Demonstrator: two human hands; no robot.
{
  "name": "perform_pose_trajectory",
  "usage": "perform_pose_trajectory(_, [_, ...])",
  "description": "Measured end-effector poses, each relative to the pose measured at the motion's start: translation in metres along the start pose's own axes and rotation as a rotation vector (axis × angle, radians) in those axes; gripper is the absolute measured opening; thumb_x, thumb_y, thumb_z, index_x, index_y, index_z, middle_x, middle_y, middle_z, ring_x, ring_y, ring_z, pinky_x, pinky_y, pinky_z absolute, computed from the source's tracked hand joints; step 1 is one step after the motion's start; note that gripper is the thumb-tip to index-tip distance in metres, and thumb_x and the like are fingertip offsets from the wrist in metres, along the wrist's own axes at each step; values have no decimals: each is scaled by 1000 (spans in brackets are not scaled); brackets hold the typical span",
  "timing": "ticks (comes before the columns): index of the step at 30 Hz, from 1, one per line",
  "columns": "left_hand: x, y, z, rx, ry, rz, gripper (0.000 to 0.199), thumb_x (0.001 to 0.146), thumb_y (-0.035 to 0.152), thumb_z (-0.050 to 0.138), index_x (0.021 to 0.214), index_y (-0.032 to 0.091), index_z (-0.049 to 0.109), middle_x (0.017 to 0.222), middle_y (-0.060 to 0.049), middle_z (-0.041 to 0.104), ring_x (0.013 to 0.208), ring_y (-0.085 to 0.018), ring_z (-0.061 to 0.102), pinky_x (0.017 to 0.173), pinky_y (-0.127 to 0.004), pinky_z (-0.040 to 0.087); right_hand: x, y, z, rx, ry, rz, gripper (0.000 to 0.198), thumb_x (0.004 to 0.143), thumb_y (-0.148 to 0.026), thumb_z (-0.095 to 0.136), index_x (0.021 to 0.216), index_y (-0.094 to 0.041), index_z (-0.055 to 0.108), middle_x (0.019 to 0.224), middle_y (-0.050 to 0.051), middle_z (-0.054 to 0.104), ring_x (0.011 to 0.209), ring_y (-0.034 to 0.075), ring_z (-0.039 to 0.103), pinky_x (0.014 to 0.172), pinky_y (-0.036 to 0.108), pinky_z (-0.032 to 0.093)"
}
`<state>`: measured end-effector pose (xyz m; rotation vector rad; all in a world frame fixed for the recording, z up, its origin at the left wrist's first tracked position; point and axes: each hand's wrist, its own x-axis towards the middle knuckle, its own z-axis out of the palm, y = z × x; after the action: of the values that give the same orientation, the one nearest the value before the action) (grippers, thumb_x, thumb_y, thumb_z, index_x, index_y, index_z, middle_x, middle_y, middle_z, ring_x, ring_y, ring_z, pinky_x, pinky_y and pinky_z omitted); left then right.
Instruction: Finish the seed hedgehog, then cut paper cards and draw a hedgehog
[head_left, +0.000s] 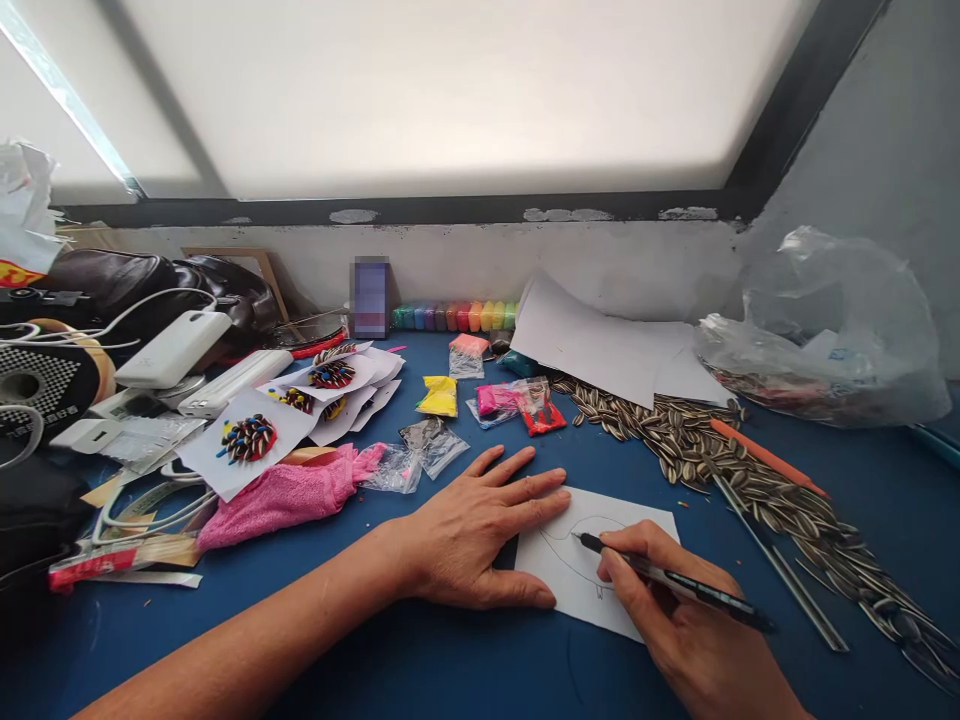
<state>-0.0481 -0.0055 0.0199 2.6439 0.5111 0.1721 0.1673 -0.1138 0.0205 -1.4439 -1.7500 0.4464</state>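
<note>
My left hand (487, 535) lies flat with its fingers spread, fingertips and thumb resting on the left edge of a small white sheet of paper (555, 565). My right hand (675, 610) grips a black pen (697, 588) whose tip is at the paper. A thin outline of a rounded shape is drawn on the sheet, with a small leg-like mark at its lower edge. Part of the drawing is hidden behind my right hand. Just beyond the left fingertips lie small bags of clay, one red (541, 408), one pink (499, 400) and one yellow (438, 396).
Sunflower seeds (810, 530) spread along the right, with an orange stick (769, 458) and a metal rod (784, 570) on them. Finished seed pictures (251, 440), a pink cloth (289, 495) and a white power bank (174, 348) crowd the left. A plastic bag (832, 370) stands back right.
</note>
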Motion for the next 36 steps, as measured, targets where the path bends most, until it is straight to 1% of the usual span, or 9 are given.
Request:
perform_pose_trajectory(6, [0, 0, 1, 0, 15, 1, 85, 88, 72, 56, 156, 29, 30, 163, -4, 26, 152, -37, 14, 123, -60, 7, 0, 4, 0, -31, -33, -8, 14, 95, -30, 53, 85, -25, 61, 74, -1, 72, 64, 15, 70, 57, 22, 55])
perform_pose_trajectory(12, [1, 0, 2, 7, 14, 2, 86, 87, 72, 56, 156, 28, 30, 163, -4, 24, 153, -36, 13, 124, -58, 6, -2, 3, 0, -54, -9, -12, 18, 96, -30, 51, 80, -24, 58, 64, -5, 61, 51, 11, 58, 49, 20, 49])
perform_pose_trajectory(19, [0, 0, 2, 5, 21, 1, 86, 87, 72, 56, 157, 29, 29, 163, -3, 25, 152, -37, 15, 123, -60, 7, 1, -1, -1, -71, 34, -10, 20, 95, -29, 50, 76, -25, 56, 60, -5, 59, 47, 11, 55, 45, 19, 47])
perform_pose_trajectory(32, [0, 1, 1, 16, 10, -12, 87, 87, 72, 57, 157, 29, 29, 163, -2, 24, 153, -36, 14, 124, -58, 6, -3, 3, -2, -122, -7, -77, 18, 98, -26, 47, 82, -24, 56, 66, -4, 63, 53, 11, 60, 50, 20, 49])
perform_pose_trajectory(36, [0, 1, 0, 10, 9, -13, 86, 87, 72, 56, 157, 29, 30, 163, -2, 23, 153, -36, 14, 124, -58, 6, -4, 5, -2, -136, -68, -80, 19, 99, -25, 45, 83, -24, 55, 70, -3, 65, 59, 12, 64, 55, 21, 51])
